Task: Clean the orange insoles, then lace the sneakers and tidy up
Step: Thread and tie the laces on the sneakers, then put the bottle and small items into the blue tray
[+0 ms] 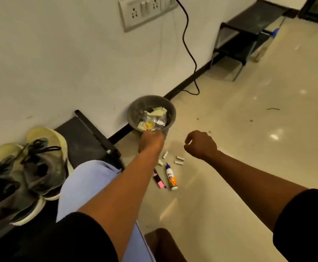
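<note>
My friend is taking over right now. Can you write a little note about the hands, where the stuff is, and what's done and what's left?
Left hand: at the near rim of the grey bin; its fingers are hidden.
Right hand: curled, in the air, seemingly empty.
Sneakers: together on the black rack, laces in.
Left to tidy: the glue bottle, the pink marker and the small white pieces on the floor.

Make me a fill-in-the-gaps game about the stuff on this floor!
1. The left hand reaches to the rim of the grey ____ by the wall.
2. The glue bottle lies on the ____.
3. The sneakers sit on a low black rack and have ____ laces.
4. The right hand holds ____.

Missing words: bin; floor; black; nothing
</note>
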